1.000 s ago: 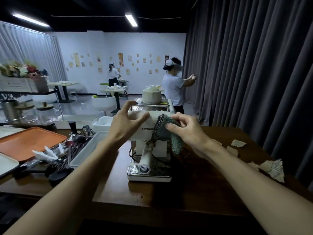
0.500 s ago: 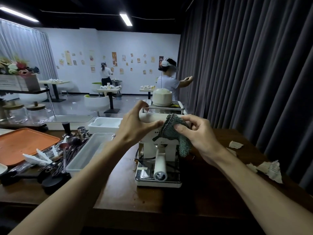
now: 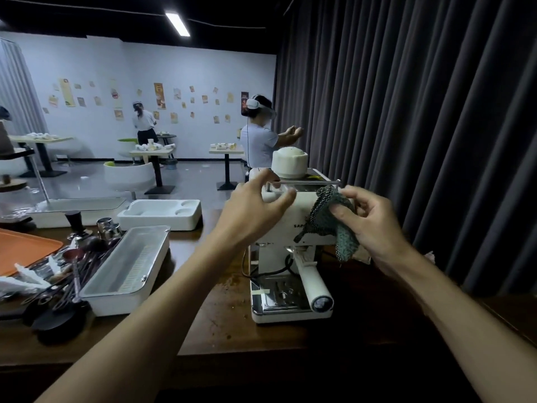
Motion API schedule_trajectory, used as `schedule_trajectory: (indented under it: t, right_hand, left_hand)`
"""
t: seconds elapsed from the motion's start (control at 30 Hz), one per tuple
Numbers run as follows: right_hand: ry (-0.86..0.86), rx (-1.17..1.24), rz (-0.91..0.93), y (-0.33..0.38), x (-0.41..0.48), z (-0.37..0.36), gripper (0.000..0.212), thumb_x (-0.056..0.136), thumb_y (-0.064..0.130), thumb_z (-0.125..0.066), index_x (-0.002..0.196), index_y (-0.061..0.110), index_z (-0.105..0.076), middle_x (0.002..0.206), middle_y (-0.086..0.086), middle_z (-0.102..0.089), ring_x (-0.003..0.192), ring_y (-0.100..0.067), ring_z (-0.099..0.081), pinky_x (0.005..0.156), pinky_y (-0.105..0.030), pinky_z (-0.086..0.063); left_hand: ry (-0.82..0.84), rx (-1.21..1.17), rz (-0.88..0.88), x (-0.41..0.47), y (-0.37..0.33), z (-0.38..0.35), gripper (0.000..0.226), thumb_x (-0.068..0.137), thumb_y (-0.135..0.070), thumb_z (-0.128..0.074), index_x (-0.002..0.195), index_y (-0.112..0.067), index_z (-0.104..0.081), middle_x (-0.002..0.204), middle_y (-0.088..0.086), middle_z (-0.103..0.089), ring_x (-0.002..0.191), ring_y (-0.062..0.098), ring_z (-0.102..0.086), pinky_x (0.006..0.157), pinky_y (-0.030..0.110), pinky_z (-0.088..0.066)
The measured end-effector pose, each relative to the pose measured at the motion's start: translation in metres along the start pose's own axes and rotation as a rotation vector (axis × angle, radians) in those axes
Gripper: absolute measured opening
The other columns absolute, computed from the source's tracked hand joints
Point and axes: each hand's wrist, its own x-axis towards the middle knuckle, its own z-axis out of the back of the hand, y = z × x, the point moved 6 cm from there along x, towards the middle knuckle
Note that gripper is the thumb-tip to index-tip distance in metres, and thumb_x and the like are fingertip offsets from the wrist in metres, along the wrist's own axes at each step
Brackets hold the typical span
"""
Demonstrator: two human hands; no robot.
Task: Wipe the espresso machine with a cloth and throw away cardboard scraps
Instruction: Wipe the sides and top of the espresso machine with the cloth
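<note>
On the table (image 3: 220, 315), near its middle, the espresso machine (image 3: 299, 213) was stood facing the wearer, its portafilter handle (image 3: 315, 286) pointed forward. Its upper left corner was straddled by the left grip (image 3: 255, 216), whose fingers were spread and arched, thumb at the front face, forefinger by the top rail (image 3: 302, 183); firm contact could not be made out. That hold was judged a brace, so that the light body would not be slid or tipped while rubbed. The cloth (image 3: 331, 225), green and knitted, was bunched and pinched between thumb and fingers of the right grip (image 3: 374, 225) and laid against the upper right of the front face, one end left hanging. Bunching was judged to give a firmer pad for wiping. Only a pale corner of what were taken for the cardboard scraps (image 3: 430, 255) was shown, beyond the right wrist; they were not yet dealt with.
</note>
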Motion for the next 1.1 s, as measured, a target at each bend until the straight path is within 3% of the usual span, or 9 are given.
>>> schedule_trajectory:
  t: [0.1, 0.2, 0.33, 0.47, 0.6, 0.8, 0.87, 1.0, 1.1]
  right_hand:
    - [-0.29, -0.394, 0.186, 0.01, -0.008, 0.01, 0.015, 0.085, 0.013, -0.072, 0.1, 0.017, -0.07, 0.12, -0.006, -0.048, 0.112, -0.015, -0.051, 0.097, -0.019, -0.042]
    - [-0.439, -0.572, 0.296, 0.023, -0.016, 0.011, 0.023, 0.085, 0.012, -0.071, 0.107, 0.011, -0.065, 0.098, -0.004, -0.051, 0.088, -0.015, -0.051, 0.077, -0.029, -0.048]
    - [-0.366, -0.608, 0.344, 0.02, -0.013, 0.003, 0.025, 0.082, 0.011, -0.075, 0.092, 0.011, -0.052, 0.085, -0.002, -0.05, 0.073, -0.012, -0.044, 0.062, -0.011, -0.032]
    - [-0.322, -0.638, 0.474, 0.018, -0.017, -0.011, 0.014, 0.081, 0.004, -0.075, 0.092, -0.002, -0.067, 0.094, -0.012, -0.056, 0.08, -0.018, -0.053, 0.073, -0.013, -0.038]
    - [-0.215, -0.643, 0.501, 0.011, -0.024, -0.019, 0.038, 0.086, 0.021, -0.07, 0.111, -0.007, -0.063, 0.111, -0.019, -0.05, 0.096, -0.013, -0.045, 0.091, -0.007, -0.033]
    - [-0.031, -0.897, 0.584, 0.002, -0.021, -0.023, 0.051, 0.094, 0.035, -0.051, 0.133, 0.002, -0.054, 0.133, -0.014, -0.042, 0.115, -0.029, -0.042, 0.095, -0.046, -0.045]
    - [0.009, -0.926, 0.66, 0.006, -0.018, -0.023, 0.047, 0.092, 0.023, -0.061, 0.134, 0.003, -0.053, 0.139, -0.014, -0.038, 0.117, -0.032, -0.043, 0.097, -0.049, -0.045]
    - [0.141, -1.01, 0.84, 0.013, -0.016, -0.032, 0.055, 0.087, 0.016, -0.07, 0.138, 0.005, -0.051, 0.144, -0.011, -0.046, 0.119, -0.029, -0.047, 0.1, -0.045, -0.044]
    - [0.201, -1.013, 0.904, 0.016, -0.012, -0.037, 0.063, 0.087, 0.015, -0.069, 0.144, 0.016, -0.044, 0.141, -0.007, -0.052, 0.113, -0.026, -0.049, 0.093, -0.045, -0.046]
  left_hand:
    - [0.065, -0.021, 0.006, -0.001, 0.008, 0.001, 0.028, 0.095, -0.058, -0.047, 0.118, -0.043, -0.053, 0.134, 0.008, -0.054, 0.123, 0.029, -0.051, 0.089, 0.037, -0.044]
    - [0.107, 0.012, -0.038, -0.006, 0.009, 0.0, 0.032, 0.099, -0.053, -0.046, 0.13, -0.044, -0.049, 0.151, 0.01, -0.032, 0.126, 0.035, -0.052, 0.098, 0.046, -0.051]
    - [0.131, 0.002, -0.081, -0.003, 0.007, 0.0, 0.036, 0.101, -0.048, -0.044, 0.137, -0.044, -0.049, 0.138, 0.003, -0.05, 0.103, 0.019, -0.061, 0.086, 0.041, -0.056]
    - [0.134, -0.04, -0.064, -0.003, 0.007, -0.001, 0.038, 0.102, -0.043, -0.046, 0.139, -0.038, -0.05, 0.137, 0.002, -0.05, 0.096, 0.015, -0.062, 0.077, 0.03, -0.054]
    - [0.109, -0.041, -0.049, -0.001, 0.003, -0.001, 0.037, 0.102, -0.042, -0.046, 0.137, -0.033, -0.054, 0.135, 0.003, -0.053, 0.098, 0.014, -0.061, 0.082, 0.033, -0.055]
    - [0.124, 0.007, -0.067, 0.0, -0.006, 0.004, 0.032, 0.104, -0.037, -0.044, 0.13, -0.027, -0.06, 0.149, 0.0, -0.042, 0.124, 0.01, -0.048, 0.082, 0.011, -0.036]
    - [0.138, -0.018, -0.079, 0.0, -0.007, 0.006, 0.033, 0.104, -0.035, -0.043, 0.13, -0.026, -0.061, 0.157, -0.005, -0.029, 0.131, 0.004, -0.035, 0.09, 0.014, -0.034]
    - [0.173, -0.088, -0.118, 0.002, -0.005, 0.009, 0.035, 0.107, -0.036, -0.036, 0.129, -0.026, -0.061, 0.133, -0.008, -0.061, 0.121, -0.001, -0.054, 0.104, 0.025, -0.043]
    - [0.222, -0.115, -0.121, 0.007, -0.001, 0.011, 0.042, 0.106, -0.044, -0.03, 0.129, -0.03, -0.062, 0.126, -0.011, -0.065, 0.119, -0.007, -0.055, 0.097, 0.014, -0.04]
